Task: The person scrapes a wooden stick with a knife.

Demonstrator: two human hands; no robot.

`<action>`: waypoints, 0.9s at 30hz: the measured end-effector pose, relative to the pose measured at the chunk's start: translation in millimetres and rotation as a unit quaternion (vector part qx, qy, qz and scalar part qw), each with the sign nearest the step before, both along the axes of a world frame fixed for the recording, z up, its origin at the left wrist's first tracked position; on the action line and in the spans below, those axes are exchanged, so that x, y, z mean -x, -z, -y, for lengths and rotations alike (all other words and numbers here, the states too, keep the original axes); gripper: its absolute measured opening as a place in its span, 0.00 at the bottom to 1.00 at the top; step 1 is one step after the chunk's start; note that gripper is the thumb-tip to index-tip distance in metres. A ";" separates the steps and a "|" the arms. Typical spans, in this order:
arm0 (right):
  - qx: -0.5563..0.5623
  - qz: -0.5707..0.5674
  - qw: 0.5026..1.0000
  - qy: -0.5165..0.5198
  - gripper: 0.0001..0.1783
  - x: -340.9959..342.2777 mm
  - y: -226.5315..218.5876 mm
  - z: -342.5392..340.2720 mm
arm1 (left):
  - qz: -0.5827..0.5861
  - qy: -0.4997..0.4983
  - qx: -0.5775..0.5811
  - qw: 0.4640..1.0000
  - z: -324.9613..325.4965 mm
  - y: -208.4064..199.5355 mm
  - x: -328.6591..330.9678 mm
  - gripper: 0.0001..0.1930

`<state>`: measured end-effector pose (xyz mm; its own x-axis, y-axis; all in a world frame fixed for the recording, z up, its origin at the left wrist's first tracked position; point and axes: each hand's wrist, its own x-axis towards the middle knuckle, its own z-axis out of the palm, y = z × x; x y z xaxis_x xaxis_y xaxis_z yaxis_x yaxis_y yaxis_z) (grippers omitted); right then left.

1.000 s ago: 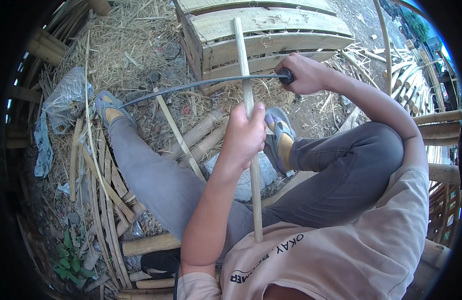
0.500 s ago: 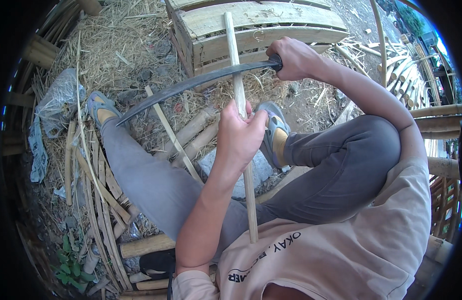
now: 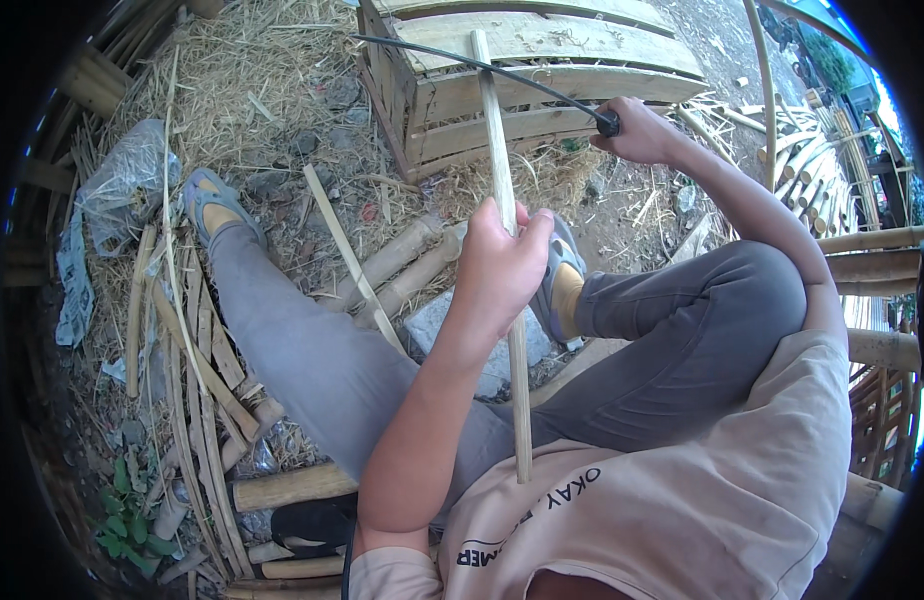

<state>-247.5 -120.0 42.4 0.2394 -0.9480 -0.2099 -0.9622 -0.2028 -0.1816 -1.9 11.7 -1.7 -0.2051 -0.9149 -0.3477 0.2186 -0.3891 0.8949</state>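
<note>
My left hand [image 3: 504,262] grips a long, thin strip of split bamboo [image 3: 500,165] near its middle, thumb and fingers wrapped round it. The strip slants upright in front of me, its lower end near my shirt. In my right hand [image 3: 644,132] is the dark handle of a long, curved machete [image 3: 432,51]. Its blade, seen nearly edge-on, runs left across the upper part of the strip, close below the strip's top end. I cannot tell whether the blade touches the strip.
A slatted wooden crate [image 3: 552,90] stands ahead. A loose bamboo strip [image 3: 350,255] leans by my left leg, near a grey stone block [image 3: 487,368]. Bamboo pieces [image 3: 187,400] and crumpled plastic [image 3: 127,190] lie at left. Cut bamboo [image 3: 812,170] is piled at far right.
My right hand has shifted away and right. The machete blade has swung from lower left to the strip's upper part, turning edge-on. My left hand keeps its grip, drifting slightly right with the strip.
</note>
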 end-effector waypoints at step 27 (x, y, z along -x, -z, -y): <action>0.025 -0.027 0.976 -0.214 0.12 -73.6 -28.1 -14.4 | -0.233 0.087 -0.102 0.963 12.7 -8.3 -11.9 0.13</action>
